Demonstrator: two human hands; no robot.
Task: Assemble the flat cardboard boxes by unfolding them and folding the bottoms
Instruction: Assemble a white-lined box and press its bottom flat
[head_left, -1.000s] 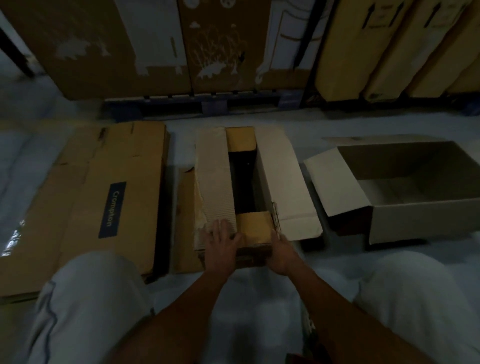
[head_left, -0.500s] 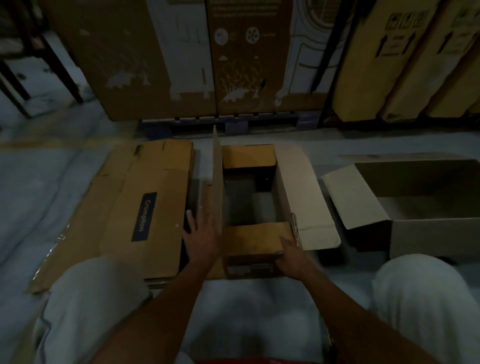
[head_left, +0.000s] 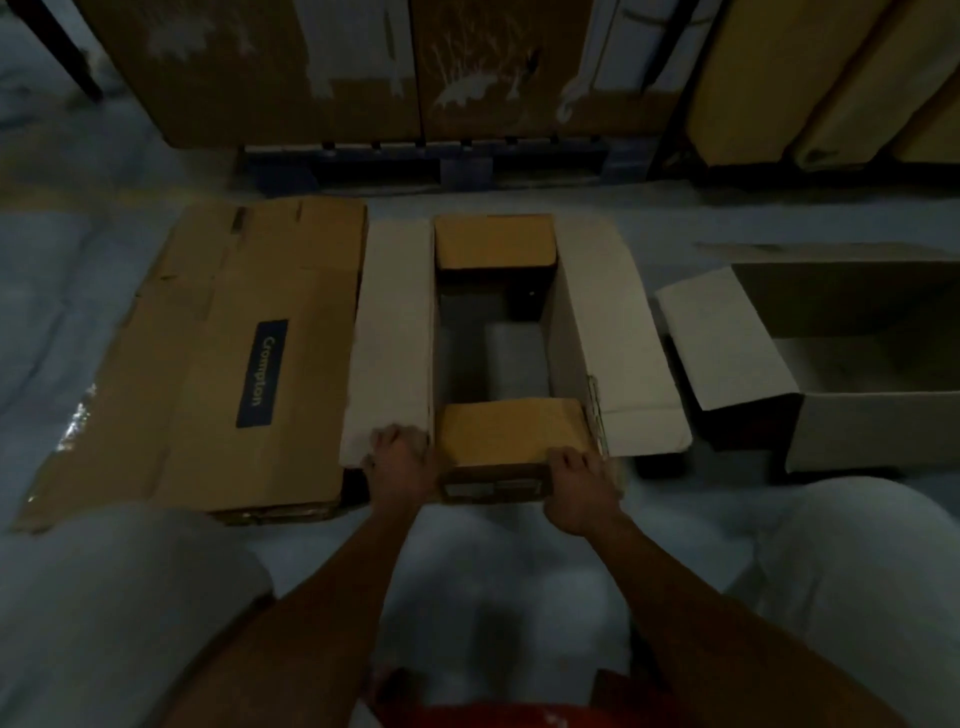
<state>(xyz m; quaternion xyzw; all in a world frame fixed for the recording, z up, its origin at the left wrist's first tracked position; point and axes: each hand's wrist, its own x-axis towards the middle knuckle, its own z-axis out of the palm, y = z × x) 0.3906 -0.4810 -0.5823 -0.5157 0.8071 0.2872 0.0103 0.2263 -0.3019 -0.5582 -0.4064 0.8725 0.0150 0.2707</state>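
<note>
Here both hands' grip curls on the box (head_left: 498, 364): left hand (head_left: 400, 460), right hand (head_left: 579, 483), near corners.

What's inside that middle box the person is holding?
Nothing is packed in the middle box. Between its two small flaps, only a pale patch shows at the bottom, perhaps floor. The near flap hides whatever lies beneath it.

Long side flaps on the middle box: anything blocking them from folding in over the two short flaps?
Nothing visible. The left long flap and right long flap are splayed outward; the near short flap and far short flap already lie inward. The left hand and right hand sit at the near corners.
</note>
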